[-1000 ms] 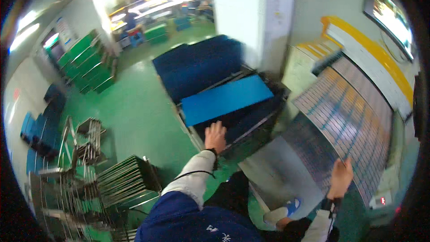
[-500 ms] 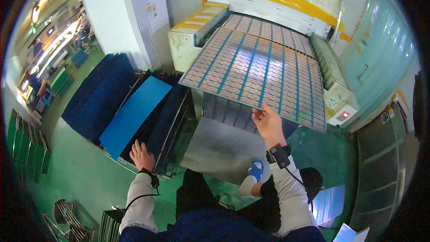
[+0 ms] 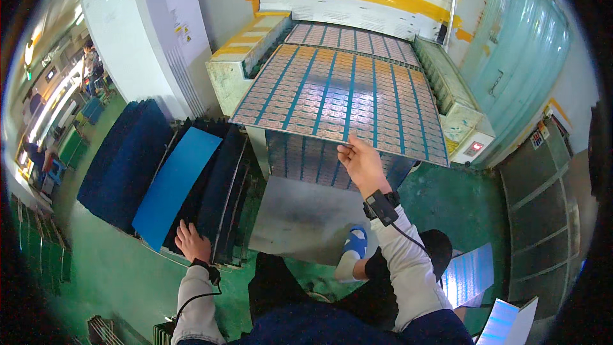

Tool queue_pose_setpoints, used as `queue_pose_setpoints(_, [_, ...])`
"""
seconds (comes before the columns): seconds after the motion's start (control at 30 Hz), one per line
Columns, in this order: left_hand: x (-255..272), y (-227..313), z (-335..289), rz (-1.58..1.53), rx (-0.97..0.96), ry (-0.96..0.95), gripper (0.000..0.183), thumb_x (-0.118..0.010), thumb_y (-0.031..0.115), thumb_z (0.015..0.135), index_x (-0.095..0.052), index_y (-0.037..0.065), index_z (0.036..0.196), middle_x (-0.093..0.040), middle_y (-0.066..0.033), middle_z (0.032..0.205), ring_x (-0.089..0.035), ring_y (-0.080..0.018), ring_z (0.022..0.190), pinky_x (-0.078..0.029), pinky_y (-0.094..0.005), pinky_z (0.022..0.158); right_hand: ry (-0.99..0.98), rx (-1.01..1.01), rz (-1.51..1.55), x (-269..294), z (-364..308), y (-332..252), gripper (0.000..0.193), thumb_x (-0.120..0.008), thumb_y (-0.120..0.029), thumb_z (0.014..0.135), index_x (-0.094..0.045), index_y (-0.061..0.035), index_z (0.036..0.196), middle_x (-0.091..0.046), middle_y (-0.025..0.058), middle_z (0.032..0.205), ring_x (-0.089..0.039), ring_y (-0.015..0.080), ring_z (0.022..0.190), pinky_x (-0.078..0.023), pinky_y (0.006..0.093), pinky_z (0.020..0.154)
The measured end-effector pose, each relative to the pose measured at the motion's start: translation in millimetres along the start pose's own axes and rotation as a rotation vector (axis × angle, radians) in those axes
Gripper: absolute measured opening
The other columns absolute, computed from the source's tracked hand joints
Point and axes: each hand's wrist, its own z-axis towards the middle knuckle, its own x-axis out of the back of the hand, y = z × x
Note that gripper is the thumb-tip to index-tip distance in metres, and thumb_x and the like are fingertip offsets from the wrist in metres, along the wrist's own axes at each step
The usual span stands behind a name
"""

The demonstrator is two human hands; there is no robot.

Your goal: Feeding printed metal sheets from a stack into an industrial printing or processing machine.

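Note:
A large circuit-board panel (image 3: pixel 345 92) with rows of copper-toned patterns and teal stripes slopes toward me out of the machine. My right hand (image 3: pixel 364 163) pinches its near edge, thumb and fingers closed on it. Down on the left, a bright blue flat sheet (image 3: pixel 177 185) lies slanted on a dark slotted rack (image 3: pixel 223 185). Beside the sheet's near end is my left hand (image 3: pixel 193 243), fingers spread and holding nothing; whether it touches the rack I cannot tell. Another patterned panel (image 3: pixel 306 160) shows beneath the sloping one.
Behind the panel stands a machine (image 3: pixel 466 124) with yellow tape along its top. A grey metal plate (image 3: pixel 287 217) lies low in front of it. Dark upright boards (image 3: pixel 121 160) fill the rack's left part. Shiny panels (image 3: pixel 469 275) lean at lower right, near a grey screen frame (image 3: pixel 536 198).
The view has shifted, so the machine and rack appear further left. My right hand stays on the panel's near edge, and my left hand remains by the blue sheet.

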Motion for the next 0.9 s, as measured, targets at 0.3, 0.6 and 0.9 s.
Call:
queue_pose_setpoints(0.3, [-18.8,1.0,-8.8,-0.015,0.019,0.010,0.058,-0.075,0.018,0.078,-0.058,0.005,0.132,-0.047,-0.0179,0.157,-0.044,-0.0369,0.142,-0.035,-0.0538,0.114,-0.013,0.022,-0.042,14.7,18.7,-1.1,0.015,-0.070,-0.019,0.101,-0.066,-0.0052,0.106,-0.068,0.0061,0.095,-0.068,0.0216,0.087,-0.056,0.0375,0.079])
queue_pose_setpoints(0.6, [-31.7,-1.7,-22.5,-0.026,0.015,0.014,0.057,-0.074,0.016,0.078,-0.060,0.003,0.132,-0.047,-0.0184,0.157,-0.044,-0.0375,0.142,-0.034,-0.0543,0.114,-0.022,0.005,-0.085,26.4,36.3,-2.6,0.012,-0.070,-0.016,0.099,-0.065,-0.0057,0.103,-0.067,0.0067,0.092,-0.066,0.0209,0.086,-0.055,0.0364,0.079])
queue_pose_setpoints(0.9, [-47.3,-5.1,-31.0,-0.018,0.032,0.015,0.059,-0.075,0.017,0.077,-0.060,0.004,0.133,-0.046,-0.0182,0.158,-0.043,-0.0376,0.143,-0.034,-0.0549,0.115,-0.028,0.005,-0.108,34.0,47.9,2.1,0.014,-0.068,-0.019,0.101,-0.065,-0.0053,0.104,-0.070,0.0092,0.097,-0.063,0.0189,0.081,-0.054,0.0345,0.077])
